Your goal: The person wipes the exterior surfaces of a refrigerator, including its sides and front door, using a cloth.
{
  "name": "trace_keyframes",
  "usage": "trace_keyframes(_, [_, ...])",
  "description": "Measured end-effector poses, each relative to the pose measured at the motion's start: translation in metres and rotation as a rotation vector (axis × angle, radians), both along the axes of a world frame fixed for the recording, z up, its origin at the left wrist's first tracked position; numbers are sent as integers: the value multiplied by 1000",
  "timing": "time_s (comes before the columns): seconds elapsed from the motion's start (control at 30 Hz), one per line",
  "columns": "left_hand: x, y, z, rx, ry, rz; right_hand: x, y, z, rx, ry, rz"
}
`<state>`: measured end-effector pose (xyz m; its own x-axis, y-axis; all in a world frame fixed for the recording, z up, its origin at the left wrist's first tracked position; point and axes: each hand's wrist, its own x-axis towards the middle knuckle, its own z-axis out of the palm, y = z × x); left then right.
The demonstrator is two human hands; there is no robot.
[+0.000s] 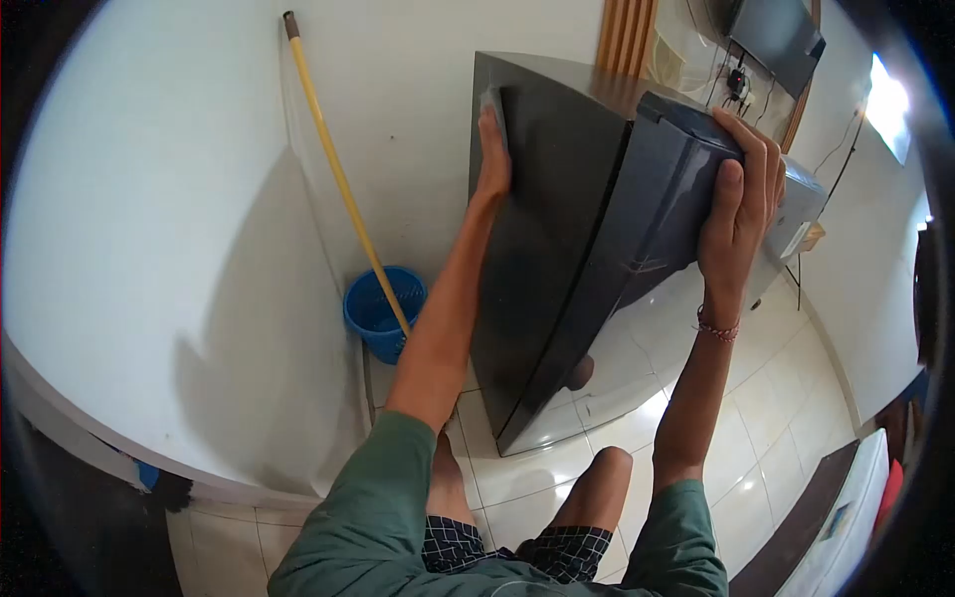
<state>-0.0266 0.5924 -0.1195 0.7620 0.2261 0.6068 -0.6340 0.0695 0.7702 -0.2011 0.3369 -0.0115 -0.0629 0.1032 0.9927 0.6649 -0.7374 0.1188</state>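
A tall dark grey fridge [547,199] stands in front of me, its side and glossy door both showing. My left hand [493,154] lies against the upper part of its side, fingers pointing up, with a light cloth [494,102] pressed between the fingers and the panel. At the top corner of the door, my right hand [741,194] is curled over the edge, its thumb on the front and its fingers on top. A beaded bracelet circles the right wrist.
Left of the fridge, a blue bucket [376,310] holds the lower end of a yellow pole [333,154] leaning on the wall. A screen [776,40] and cables hang at the upper right. A mattress [846,522] lies at the lower right.
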Motion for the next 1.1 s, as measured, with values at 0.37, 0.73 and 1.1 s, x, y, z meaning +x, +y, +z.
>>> trace_keyframes(0.37, [-171,-87,-52,305,-342,169,-13,13,-22,-99,-103,39])
trace_keyframes(0.73, [50,0,-16,173,-217,199,-50,78,-143,-26,209,-240])
trace_keyframes(1.1, [109,54,-50,-118,157,-12,-48,82,-144,-5,183,-297])
